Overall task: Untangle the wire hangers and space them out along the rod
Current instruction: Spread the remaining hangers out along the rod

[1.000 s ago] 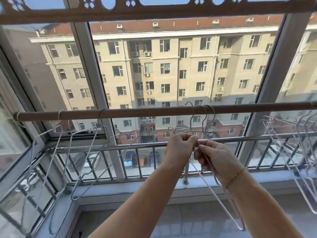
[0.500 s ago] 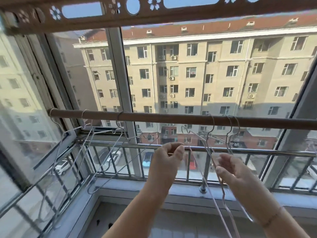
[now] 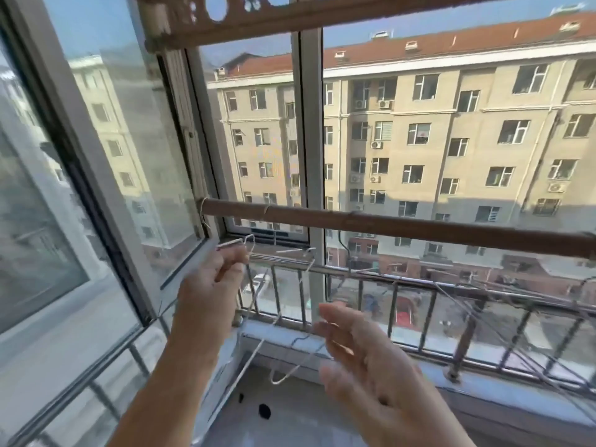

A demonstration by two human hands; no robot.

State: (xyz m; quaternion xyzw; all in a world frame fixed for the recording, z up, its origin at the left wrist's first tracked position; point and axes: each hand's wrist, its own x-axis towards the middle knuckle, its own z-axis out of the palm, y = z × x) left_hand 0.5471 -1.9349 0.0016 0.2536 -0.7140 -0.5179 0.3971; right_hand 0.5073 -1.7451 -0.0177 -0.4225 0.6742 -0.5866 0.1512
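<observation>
- Now pinching a hanger [image 3: 232, 242] by its upper wire with the left hand [image 3: 211, 285], just below the left end of the rod [image 3: 387, 222].
- Holding nothing in the right hand [image 3: 364, 359]: spread wide and relaxed, low and to the right, close to the hanger's lower wires.
- Judging the step as teasing this hanger free of its neighbours. Cannot tell through the blur which wires cross which.
- To do it well: steady the pinched wire, bring the right hand in to take the neighbouring wire, then turn one through the other rather than tugging.
- Better to shift the hook along the rod only once loose, then set it apart from the next hook.
- Worth watching for thin wire springing back or snagging the railing [image 3: 419, 282] just behind.
- Farther right, noting a dark wire [image 3: 342, 248] hanging from the rod, probably another hanger to space out.
- Beyond that, only window frames and a building across the street.
- Finding no container anywhere in view, so nothing to report inside one.
</observation>
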